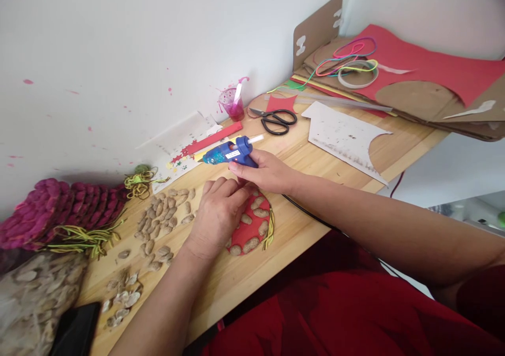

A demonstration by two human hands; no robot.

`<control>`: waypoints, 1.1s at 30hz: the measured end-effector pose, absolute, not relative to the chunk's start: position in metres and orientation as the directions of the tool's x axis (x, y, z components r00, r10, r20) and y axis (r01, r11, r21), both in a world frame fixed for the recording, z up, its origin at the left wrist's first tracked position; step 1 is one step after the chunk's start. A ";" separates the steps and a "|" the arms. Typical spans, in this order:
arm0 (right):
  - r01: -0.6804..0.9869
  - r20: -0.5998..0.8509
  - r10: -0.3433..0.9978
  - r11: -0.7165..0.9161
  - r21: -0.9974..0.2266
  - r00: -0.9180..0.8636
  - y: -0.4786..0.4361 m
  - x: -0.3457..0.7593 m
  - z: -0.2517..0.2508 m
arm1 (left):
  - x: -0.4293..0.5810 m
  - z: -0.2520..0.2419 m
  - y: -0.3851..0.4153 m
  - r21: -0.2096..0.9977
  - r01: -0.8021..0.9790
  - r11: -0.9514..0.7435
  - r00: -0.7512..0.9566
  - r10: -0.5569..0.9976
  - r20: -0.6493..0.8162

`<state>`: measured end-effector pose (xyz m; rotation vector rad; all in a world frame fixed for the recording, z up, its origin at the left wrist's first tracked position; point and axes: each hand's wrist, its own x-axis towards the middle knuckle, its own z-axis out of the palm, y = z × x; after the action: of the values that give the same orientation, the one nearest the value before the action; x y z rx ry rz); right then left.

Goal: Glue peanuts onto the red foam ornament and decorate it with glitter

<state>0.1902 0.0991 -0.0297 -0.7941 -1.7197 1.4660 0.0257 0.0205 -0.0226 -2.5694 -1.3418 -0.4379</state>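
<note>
Gluing peanuts seems in hand: the left hand bunches its fingers, any pinch hidden, over the disc just below frame centre, the right hand grips the glue gun, and steady pressing seems needed next.

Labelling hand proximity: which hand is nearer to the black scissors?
Right. The right hand, holding the blue glue gun, is just on the near side of the scissors; the left hand is farther off, at the red disc.
</note>
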 end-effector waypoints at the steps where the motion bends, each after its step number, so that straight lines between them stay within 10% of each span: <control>1: 0.007 0.137 0.832 0.167 -0.986 -0.538 0.099 0.190 -0.030 | 0.025 -0.022 0.020 -0.044 0.825 -0.564 0.540 0.761 0.359; 15: -0.051 0.044 0.827 0.018 -0.999 -0.561 0.098 0.188 -0.028 | -0.006 0.007 0.010 0.198 0.875 -0.441 0.306 0.823 0.479; 33: -0.288 0.098 0.884 -0.043 -0.957 -0.456 0.102 0.188 -0.024 | 0.003 -0.001 0.015 0.165 0.863 -0.478 0.382 0.830 0.406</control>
<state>0.1884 0.1022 -0.0244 -0.6938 -1.3253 1.6539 0.0031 0.0147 -0.0007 -2.5496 -1.5639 -0.6811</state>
